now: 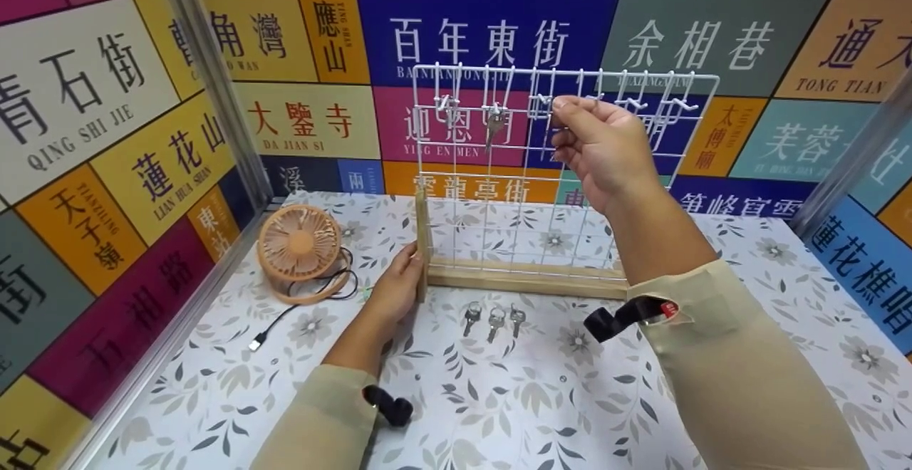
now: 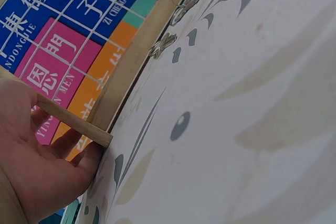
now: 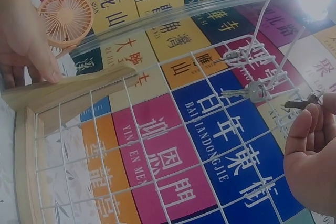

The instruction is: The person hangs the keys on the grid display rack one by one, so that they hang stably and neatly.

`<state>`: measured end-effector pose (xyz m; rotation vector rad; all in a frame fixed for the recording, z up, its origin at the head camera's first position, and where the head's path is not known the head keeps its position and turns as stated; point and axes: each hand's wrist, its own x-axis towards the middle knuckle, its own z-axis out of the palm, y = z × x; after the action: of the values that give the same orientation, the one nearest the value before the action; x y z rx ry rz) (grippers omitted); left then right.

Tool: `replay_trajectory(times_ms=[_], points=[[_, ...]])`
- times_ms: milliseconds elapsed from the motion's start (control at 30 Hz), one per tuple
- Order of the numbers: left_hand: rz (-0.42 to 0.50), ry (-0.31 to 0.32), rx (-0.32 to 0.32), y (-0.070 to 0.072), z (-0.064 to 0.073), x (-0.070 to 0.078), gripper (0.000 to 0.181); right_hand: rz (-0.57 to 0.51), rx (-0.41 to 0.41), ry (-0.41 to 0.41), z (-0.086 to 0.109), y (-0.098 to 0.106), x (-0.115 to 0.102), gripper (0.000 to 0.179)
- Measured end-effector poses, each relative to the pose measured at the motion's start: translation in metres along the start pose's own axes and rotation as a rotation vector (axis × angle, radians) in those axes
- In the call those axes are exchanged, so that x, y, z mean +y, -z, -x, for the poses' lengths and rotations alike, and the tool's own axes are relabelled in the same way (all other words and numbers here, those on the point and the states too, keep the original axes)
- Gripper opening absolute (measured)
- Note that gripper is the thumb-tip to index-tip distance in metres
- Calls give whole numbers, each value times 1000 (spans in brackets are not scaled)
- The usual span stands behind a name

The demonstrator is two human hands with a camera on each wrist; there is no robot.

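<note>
A white wire grid rack with hooks stands in a wooden base. My right hand is raised at the grid's upper part, by a middle hook; thumb and fingertips pinch a key, its ring partly hidden. Lower left, my left hand grips the wooden side piece of the base. One key hangs from the hook second from left, and another key hangs at the leftmost hook. Three keys with rings lie on the table before the base.
An orange fan stands left of the rack, its black USB cable trailing on the floral tablecloth. More white hooks line the grid's right side. A wall of coloured signs rises behind.
</note>
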<state>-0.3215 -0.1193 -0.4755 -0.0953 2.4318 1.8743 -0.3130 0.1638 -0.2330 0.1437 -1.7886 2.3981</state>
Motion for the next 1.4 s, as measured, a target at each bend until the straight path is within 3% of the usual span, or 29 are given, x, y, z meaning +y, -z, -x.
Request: replay_trajectory(times_ms=[367, 567, 700, 1067, 1400], points=[[29, -5, -13, 0, 0, 0, 58, 22, -2, 10, 0, 5, 10, 32], [37, 13, -20, -1, 0, 3, 58, 33, -22, -5, 9, 20, 24, 33], [31, 25, -21, -1, 1, 5, 59, 49, -66, -23, 21, 33, 45, 32], [12, 31, -2, 0, 1, 3, 60, 167, -193, -129, 46, 61, 118, 6], [32, 17, -22, 0, 1, 1, 58, 274, -195, -250, 46, 78, 170, 14]])
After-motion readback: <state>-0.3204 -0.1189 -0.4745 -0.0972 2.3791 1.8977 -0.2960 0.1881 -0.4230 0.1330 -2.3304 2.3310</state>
